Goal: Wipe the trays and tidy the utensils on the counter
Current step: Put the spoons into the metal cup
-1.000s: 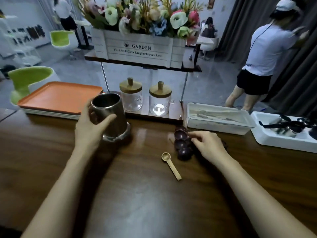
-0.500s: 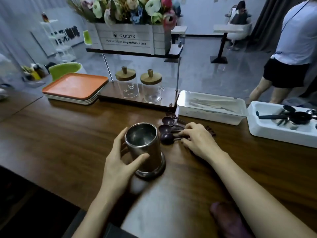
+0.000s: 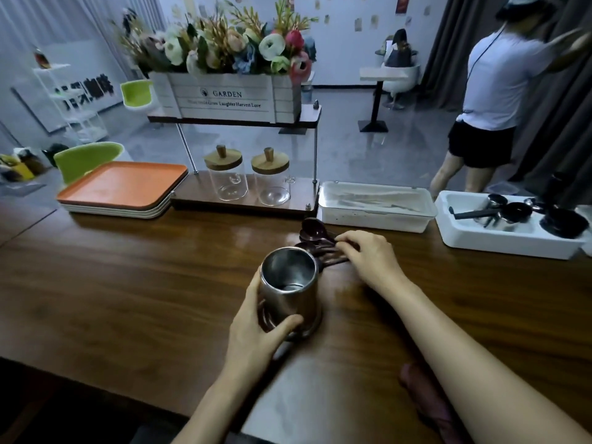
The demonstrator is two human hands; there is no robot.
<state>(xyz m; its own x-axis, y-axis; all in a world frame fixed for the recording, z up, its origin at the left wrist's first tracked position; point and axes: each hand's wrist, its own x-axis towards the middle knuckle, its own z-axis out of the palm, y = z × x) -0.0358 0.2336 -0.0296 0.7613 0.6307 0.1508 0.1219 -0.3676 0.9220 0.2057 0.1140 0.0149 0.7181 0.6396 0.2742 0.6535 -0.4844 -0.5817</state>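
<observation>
A steel cup (image 3: 288, 288) stands upright on the wooden counter (image 3: 128, 283), and my left hand (image 3: 256, 331) grips it round its near side. Just behind it lie several dark purple spoons (image 3: 315, 233) in a bunch. My right hand (image 3: 368, 257) rests over their handles with its fingers curled on them. An orange tray (image 3: 121, 184) tops a stack of pale trays at the back left.
A rack with two lidded glass jars (image 3: 248, 177) and a flower box (image 3: 224, 97) stands behind. A white bin (image 3: 374, 206) and a white tub of dark utensils (image 3: 512, 219) sit back right. A person (image 3: 493, 100) stands beyond the counter.
My left hand has brought the steel cup from the left to the counter in front of the spoons. My right hand has stayed on the spoons. The pale wooden spoon is out of sight.
</observation>
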